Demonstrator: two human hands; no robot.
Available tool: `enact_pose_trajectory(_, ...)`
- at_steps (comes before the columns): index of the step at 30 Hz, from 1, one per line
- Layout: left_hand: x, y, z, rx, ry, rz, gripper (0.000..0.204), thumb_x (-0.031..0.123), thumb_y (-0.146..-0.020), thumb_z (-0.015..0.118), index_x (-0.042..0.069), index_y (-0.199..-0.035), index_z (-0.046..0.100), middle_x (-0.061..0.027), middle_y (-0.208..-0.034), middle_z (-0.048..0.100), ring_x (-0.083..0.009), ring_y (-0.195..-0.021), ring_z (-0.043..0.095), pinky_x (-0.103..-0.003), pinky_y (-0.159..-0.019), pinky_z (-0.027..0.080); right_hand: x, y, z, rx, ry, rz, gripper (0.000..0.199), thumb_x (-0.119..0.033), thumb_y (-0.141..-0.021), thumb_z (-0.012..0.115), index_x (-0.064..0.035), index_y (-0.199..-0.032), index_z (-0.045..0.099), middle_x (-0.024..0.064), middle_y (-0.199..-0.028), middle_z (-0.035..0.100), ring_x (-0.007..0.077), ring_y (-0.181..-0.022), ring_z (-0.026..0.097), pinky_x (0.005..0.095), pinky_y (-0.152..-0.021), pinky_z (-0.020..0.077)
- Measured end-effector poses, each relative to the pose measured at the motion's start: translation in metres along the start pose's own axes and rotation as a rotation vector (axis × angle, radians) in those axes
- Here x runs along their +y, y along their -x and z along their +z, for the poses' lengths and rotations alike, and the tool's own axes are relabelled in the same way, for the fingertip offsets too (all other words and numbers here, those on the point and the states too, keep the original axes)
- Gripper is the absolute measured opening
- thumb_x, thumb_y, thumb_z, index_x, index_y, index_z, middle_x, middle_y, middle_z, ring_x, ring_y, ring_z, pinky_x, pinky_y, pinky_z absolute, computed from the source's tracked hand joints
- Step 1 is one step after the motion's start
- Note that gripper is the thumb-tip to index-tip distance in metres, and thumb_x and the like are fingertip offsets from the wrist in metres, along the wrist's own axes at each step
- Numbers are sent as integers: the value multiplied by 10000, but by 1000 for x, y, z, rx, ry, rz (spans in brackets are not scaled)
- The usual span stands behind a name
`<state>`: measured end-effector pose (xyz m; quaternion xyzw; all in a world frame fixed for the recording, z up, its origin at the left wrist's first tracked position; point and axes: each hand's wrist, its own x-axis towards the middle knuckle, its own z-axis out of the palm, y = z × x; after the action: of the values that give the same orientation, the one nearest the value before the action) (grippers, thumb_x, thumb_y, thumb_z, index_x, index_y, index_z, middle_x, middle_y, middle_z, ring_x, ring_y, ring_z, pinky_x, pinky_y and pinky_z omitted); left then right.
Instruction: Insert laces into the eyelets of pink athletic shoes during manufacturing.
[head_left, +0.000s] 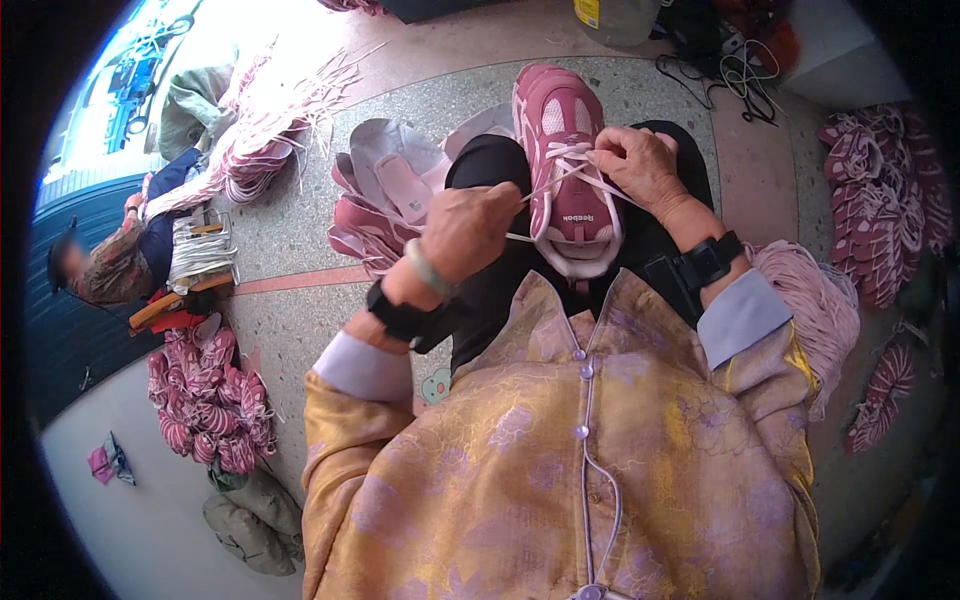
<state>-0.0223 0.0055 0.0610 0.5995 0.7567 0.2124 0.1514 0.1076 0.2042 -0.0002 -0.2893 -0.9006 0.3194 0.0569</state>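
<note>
A pink sneaker (545, 190) rests between my knees, its toe pointing away from me and its opening toward me. A pale shoelace (570, 152) crosses the lower eyelets near the toe. My left hand (470, 228), left of the shoe, is closed in a pinch on one stretch of lace running from the eyelets. On the opposite side, my right hand (638, 168) pinches the lace close to the eyelets, thumb and forefinger together. Both lace ends are partly hidden by my hands.
Pink shoe uppers (365, 225) lie beside my left knee. Bundled pale laces (815, 300) hang at my right. More pink uppers are piled right (880, 200) and left (210, 400). Scissors (760, 105) lie far right. Another person (125, 255) sits at far left.
</note>
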Motion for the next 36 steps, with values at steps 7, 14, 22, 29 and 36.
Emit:
enact_pose_trajectory(7, -20, 41, -51, -177, 361, -182, 45, 59, -762, 557, 48, -738, 521, -145, -606, 515, -301, -568, 558, -362, -478, 418, 9, 26, -8, 40, -321, -127, 168, -186, -734, 611, -53, -833, 582, 101, -746, 601, 273, -682, 583, 351, -616, 435)
enact_pose_trajectory(14, -12, 43, -57, -23, -206, 104, 20, 97, -786, 533, 89, -777, 517, -76, -606, 514, -258, -571, 568, -347, -476, 424, 8, 82, -59, 66, 70, -361, 54, -95, -791, 544, -50, -774, 520, 146, -663, 527, 347, -622, 540, 391, -514, 412)
enact_pose_trajectory(22, -93, 111, -77, 2, -532, -72, 84, 75, -792, 504, 114, -853, 546, -58, -665, 568, -239, -606, 588, -349, -507, 445, 131, 119, -106, 243, 260, -304, 153, -60, -836, 474, -42, -921, 600, 168, -840, 603, 326, -734, 598, 378, -585, 465)
enact_pose_trajectory(29, -210, 225, -157, 158, -882, -409, 136, 224, -881, 460, 127, -861, 552, -135, -647, 580, -323, -588, 587, -403, -481, 453, 353, 209, -243, 316, 525, 311, 310, -175, -869, 508, 8, -1118, 537, 135, -1108, 573, 247, -1045, 537, 268, -890, 402)
enact_pose_trajectory(36, -202, 302, -259, 168, -1031, -802, 252, 326, -897, 426, 117, -852, 558, -188, -689, 593, -394, -672, 581, -459, -543, 450, 266, 200, -323, 525, 784, 320, 304, -218, -910, 389, 23, -934, 571, 202, -877, 592, 353, -786, 554, 396, -693, 432)
